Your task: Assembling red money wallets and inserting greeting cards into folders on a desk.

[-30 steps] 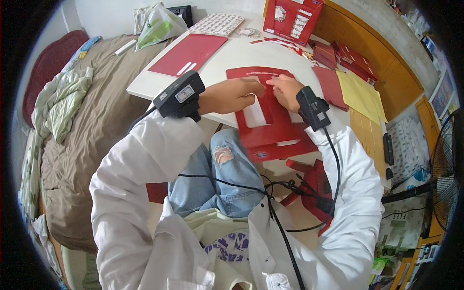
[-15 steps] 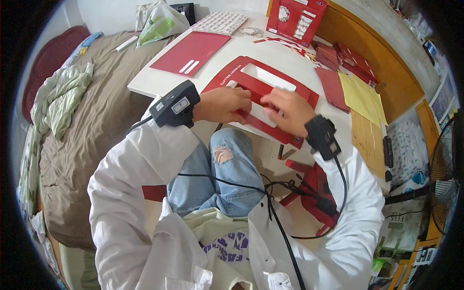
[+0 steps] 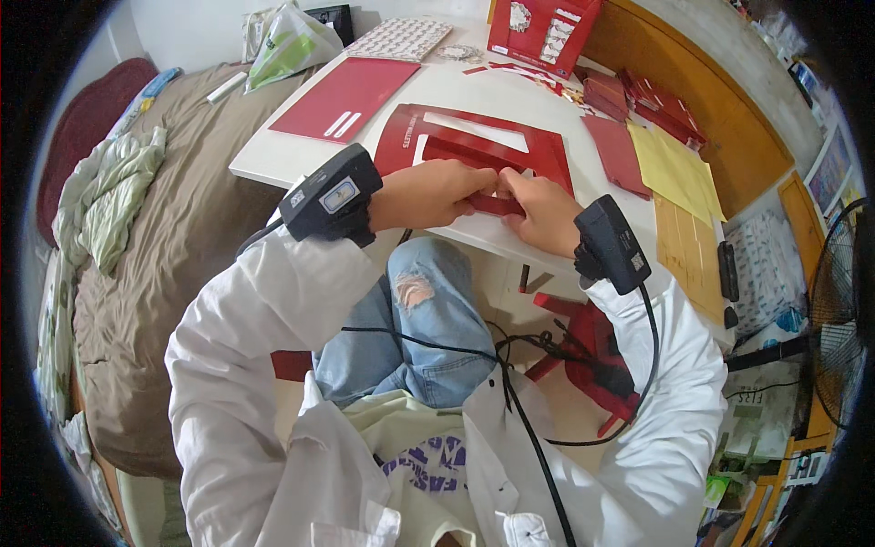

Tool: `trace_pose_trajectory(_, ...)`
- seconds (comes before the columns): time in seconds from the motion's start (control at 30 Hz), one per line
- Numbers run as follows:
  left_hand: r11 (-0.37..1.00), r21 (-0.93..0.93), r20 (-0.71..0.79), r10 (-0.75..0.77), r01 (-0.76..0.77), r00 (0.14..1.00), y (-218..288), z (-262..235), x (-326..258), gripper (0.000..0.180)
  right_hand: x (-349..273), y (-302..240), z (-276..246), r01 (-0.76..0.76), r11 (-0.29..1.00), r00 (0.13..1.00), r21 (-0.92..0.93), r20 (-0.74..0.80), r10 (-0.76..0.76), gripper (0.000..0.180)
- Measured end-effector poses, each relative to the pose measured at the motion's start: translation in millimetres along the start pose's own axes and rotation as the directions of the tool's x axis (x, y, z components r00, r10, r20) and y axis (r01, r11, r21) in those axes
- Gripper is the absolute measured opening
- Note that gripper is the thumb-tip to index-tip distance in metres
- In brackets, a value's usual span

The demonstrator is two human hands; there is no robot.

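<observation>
A flat red cardboard package (image 3: pixel 545 153) with cut-out windows and white lettering lies at the near edge of the white table. My left hand (image 3: pixel 439 191) comes in from the left, its fingers closed on the package's near part. Facing it, my right hand (image 3: pixel 541 211) pinches the same near part, thumb toward me. The fingertips of both hands almost meet there. A small pale bit shows between them, too small to make out. My palms hide much of the package's front edge. Both wrists carry black strapped devices.
A plain red folder (image 3: pixel 351 98) and a patterned white sheet (image 3: pixel 399 39) lie at the far left. Behind stands an upright red box (image 3: pixel 544 36) near red scraps. Yellow envelopes (image 3: pixel 676 178) and a brown one (image 3: pixel 690 248) lie right. Black cables (image 3: pixel 510 365) hang over my lap.
My hands have come together at the package's near side, the right fingers going from loose and blurred to pinching. The package sits lower and flatter, and the view has shifted slightly.
</observation>
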State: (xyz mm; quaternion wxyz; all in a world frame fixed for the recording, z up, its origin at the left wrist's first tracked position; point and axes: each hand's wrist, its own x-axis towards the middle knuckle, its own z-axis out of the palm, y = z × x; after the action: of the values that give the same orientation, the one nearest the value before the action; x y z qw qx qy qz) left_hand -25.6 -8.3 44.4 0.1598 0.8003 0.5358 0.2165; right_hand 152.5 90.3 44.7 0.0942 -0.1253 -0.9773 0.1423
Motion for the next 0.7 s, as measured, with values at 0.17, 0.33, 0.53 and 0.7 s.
trace_pose_trajectory(0.17, 0.996, -0.054, -0.071, 0.066, -0.07, 0.995, -9, 6, 4, 0.028, 3, 11, 5, 0.072, 0.979, 0.997, 0.192, -0.026, -0.068, 0.028)
trace_pose_trajectory(0.33, 0.989, -0.112, -0.025, -0.099, 0.096, 0.995, -13, 9, 3, 0.027, 13, 19, 2, -0.06, 0.959, 0.982, 0.279, 0.187, 0.007, 0.032)
trace_pose_trajectory(0.53, 0.98, -0.199, -0.122, -0.022, -0.002, 0.992, -26, 21, -4, 0.027, 13, 19, 15, 0.081, 0.985, 0.996, 0.152, 0.033, -0.087, 0.021)
trace_pose_trajectory(0.7, 0.987, 0.163, -0.161, 0.03, -0.004, 0.987, -25, 27, -9, 0.027, 19, 25, 19, 0.11, 0.987, 0.988, 0.119, 0.093, -0.121, 0.019)
